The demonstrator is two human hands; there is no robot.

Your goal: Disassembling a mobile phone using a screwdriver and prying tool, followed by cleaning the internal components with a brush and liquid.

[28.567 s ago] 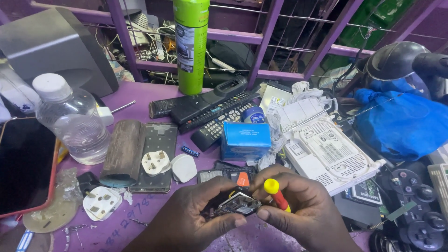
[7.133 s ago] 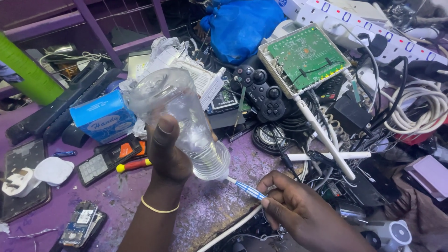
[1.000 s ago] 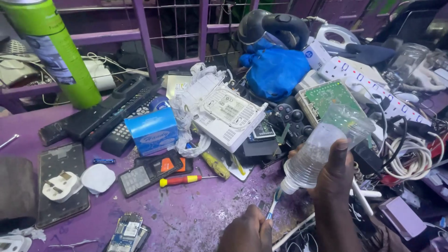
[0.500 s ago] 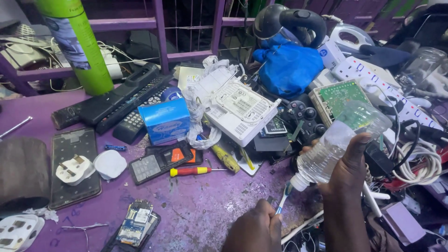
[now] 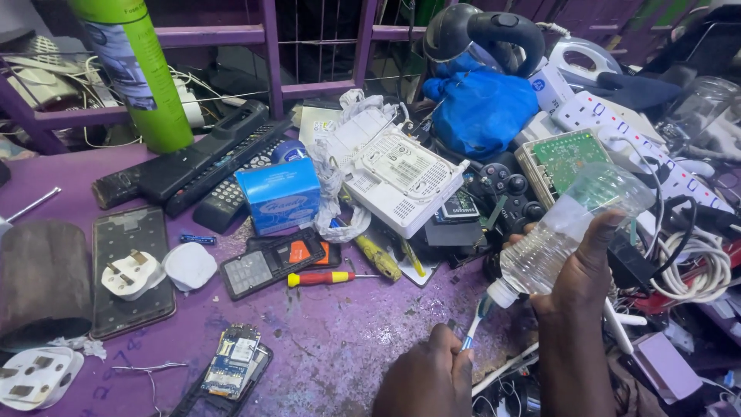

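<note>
My right hand (image 5: 575, 282) grips a clear plastic bottle (image 5: 567, 228) from below, thumb up along its side. The bottle tilts with its white cap down to the left. My left hand (image 5: 424, 378), at the bottom edge, holds a small blue-and-white brush (image 5: 475, 328) whose tip points up at the bottle's cap. Both hands hover over the right part of the purple bench (image 5: 347, 340). A bare phone circuit board (image 5: 231, 363) lies on the bench to the left of my left hand.
A red-and-yellow screwdriver (image 5: 324, 278), a keypad phone (image 5: 266, 266), a blue box (image 5: 278, 197), remotes (image 5: 208, 158), a white router (image 5: 394, 177), a green spray can (image 5: 131, 69), white plugs (image 5: 131, 274), a green circuit board (image 5: 567, 158) and tangled cables (image 5: 687, 262) crowd the bench.
The view has shifted, so the bench clutter sits further right. My right hand still holds the tilted bottle, with the brush under its cap.
</note>
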